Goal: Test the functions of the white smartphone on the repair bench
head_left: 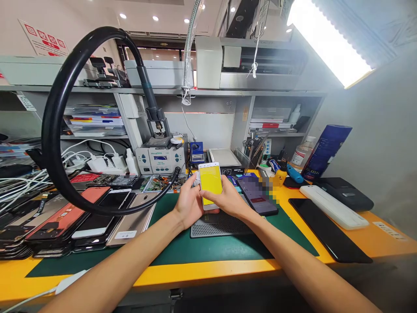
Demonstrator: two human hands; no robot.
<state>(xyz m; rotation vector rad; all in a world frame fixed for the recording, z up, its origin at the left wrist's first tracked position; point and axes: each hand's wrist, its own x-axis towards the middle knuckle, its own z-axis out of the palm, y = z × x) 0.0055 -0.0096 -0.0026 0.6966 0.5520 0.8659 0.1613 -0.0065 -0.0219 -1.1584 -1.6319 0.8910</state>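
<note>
A white smartphone (211, 176) with a bright yellow screen is held upright, tilted toward me, above the middle of the bench. My left hand (189, 202) is closed round its left side and lower back. From the right, my right hand (228, 198) grips the phone's edge, its thumb lying across the lower screen. Under the hands lies a grey perforated pad (215, 228) on a green mat (176, 252). Just right of my right hand rests a dark phone (257, 195) with its screen lit. The fingers behind the white phone are mostly hidden.
Several stacked phones (97, 217) fill the left side. A soldering station (161, 158) stands behind, its thick black hose (48, 104) looping over the left. A black slab (325, 228), a white case (334, 206), a yellow bottle (280, 177) and a clear bottle (302, 154) are at right.
</note>
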